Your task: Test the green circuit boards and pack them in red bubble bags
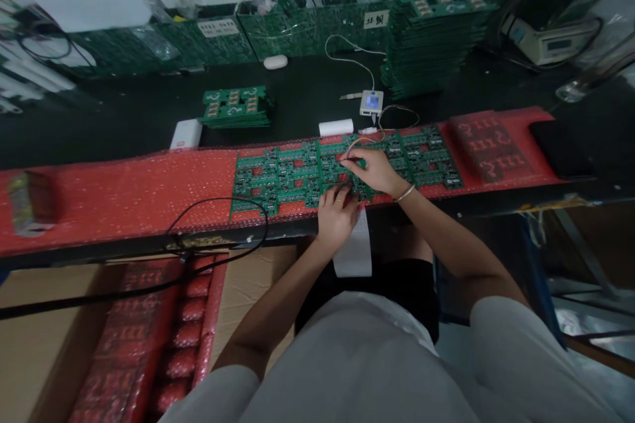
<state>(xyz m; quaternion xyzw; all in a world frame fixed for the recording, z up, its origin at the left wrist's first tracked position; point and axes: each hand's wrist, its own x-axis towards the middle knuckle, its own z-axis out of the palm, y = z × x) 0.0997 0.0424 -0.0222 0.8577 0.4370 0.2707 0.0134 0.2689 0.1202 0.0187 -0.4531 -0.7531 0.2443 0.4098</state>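
Observation:
A row of green circuit board panels (298, 173) lies side by side on red bubble wrap in front of me. My left hand (338, 210) rests on the near edge of a middle panel, its fingers spread over the components and a ring on one finger. Above it, my right hand (373, 168) pinches the end of a thin cable (364, 139) against the same panel; the tip between the fingers is hidden. That cable loops back toward a small white device (372, 102) with a lit screen. A white cylinder (336, 127) lies just behind the panels.
Behind are a short board stack (235, 107) and a tall board stack (434, 43). A bubble-wrapped bundle (491, 145) and a dark phone-like slab (561, 149) sit at right. A black cable (218, 264) loops over the table's front edge, above an open carton (258, 291) of wrapped packs.

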